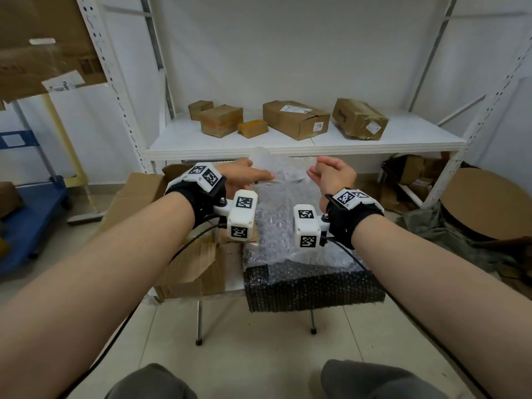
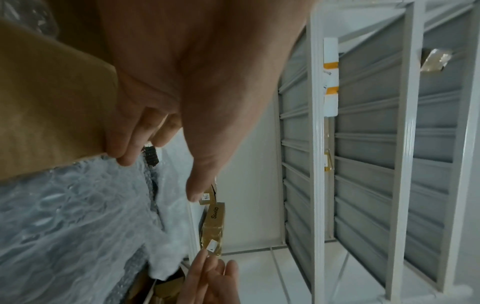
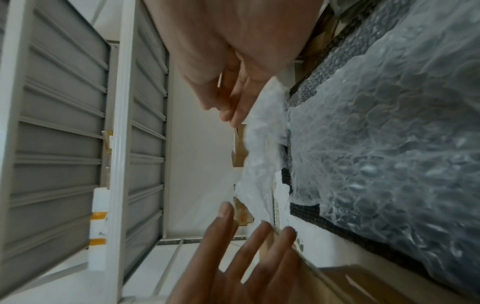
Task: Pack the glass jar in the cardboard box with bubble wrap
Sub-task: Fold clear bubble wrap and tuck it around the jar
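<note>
A clear bubble wrap sheet [image 1: 288, 220] lies spread over a black bubbled mat [image 1: 313, 286] on a small table; its far end rises in a crumpled peak between my hands. My left hand [image 1: 253, 172] reaches over the sheet's far left with straight fingers [image 2: 124, 156] touching the bubble wrap [image 2: 78, 226]. My right hand [image 1: 318, 171] hovers at the far right, its fingers [image 3: 233, 111] loosely curled beside the raised bubble wrap [image 3: 259, 148] and holding nothing. An open cardboard box [image 1: 184, 263] stands left of the sheet. No glass jar shows in any view.
Behind the table a white shelf [image 1: 388, 142] carries several taped cardboard parcels [image 1: 296, 119]. More flattened cardboard [image 1: 486, 205] and boxes lie on the floor to the right. A blue cart [image 1: 31, 226] stands at the left. My knees [image 1: 149, 381] are at the lower edge.
</note>
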Demonstrator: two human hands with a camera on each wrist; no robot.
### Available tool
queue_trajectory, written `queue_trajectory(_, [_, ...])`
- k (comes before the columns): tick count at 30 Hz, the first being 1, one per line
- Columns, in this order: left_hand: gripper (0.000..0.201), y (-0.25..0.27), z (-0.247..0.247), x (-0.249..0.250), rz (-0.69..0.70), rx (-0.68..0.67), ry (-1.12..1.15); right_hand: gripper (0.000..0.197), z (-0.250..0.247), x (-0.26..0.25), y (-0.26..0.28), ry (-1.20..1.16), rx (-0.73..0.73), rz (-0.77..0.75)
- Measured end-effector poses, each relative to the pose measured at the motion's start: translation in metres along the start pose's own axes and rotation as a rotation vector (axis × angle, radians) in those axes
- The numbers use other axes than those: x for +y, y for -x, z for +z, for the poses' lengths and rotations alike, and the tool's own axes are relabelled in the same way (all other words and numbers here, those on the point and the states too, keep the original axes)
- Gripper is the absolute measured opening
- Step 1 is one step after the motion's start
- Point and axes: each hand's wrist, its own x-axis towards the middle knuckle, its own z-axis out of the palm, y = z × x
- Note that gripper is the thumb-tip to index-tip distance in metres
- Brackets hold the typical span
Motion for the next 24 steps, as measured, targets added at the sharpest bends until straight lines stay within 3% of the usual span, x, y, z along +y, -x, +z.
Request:
queue_trajectory(2, [0.09,0.002,-0.001,0.001,0.009,0.007,0.102,0.024,0.0,-0.003,0.001,0.023,-0.012,0.004])
queue_trajectory(5, [0.067,0.009,0.004,0.005,0.012,-0.029,0.062,0.017,-0.01,-0.004,-0.001,0.307,-0.05,0.093])
queue_trajectory(7, [0.058,0.013,0.007,0.006,0.014,-0.047,0.028,0.03,-0.02,0.001,0.0,0.489,-0.161,0.217])
queue_trajectory(9, [0.052,0.015,0.01,0.007,0.016,-0.05,-0.014,0.049,-0.027,0.007,0.005,0.549,-0.228,0.365])
queue_trajectory(11, [0.044,0.014,0.011,0.007,0.023,-0.058,-0.075,0.056,-0.03,0.018,0.005,0.583,-0.25,0.482])
queue_trajectory(14, [0.039,0.012,0.012,0.006,0.018,-0.073,-0.146,0.052,-0.023,0.028,0.01,0.603,-0.237,0.6])
queue_trajectory(18, [0.039,0.005,0.014,0.0,0.013,-0.107,-0.213,0.049,-0.013,0.053,0.005,0.565,-0.319,0.603])
queue_trajectory(24, [0.041,0.001,0.014,-0.006,0.002,-0.124,-0.2,0.058,-0.006,0.077,-0.009,0.397,-0.292,0.626])
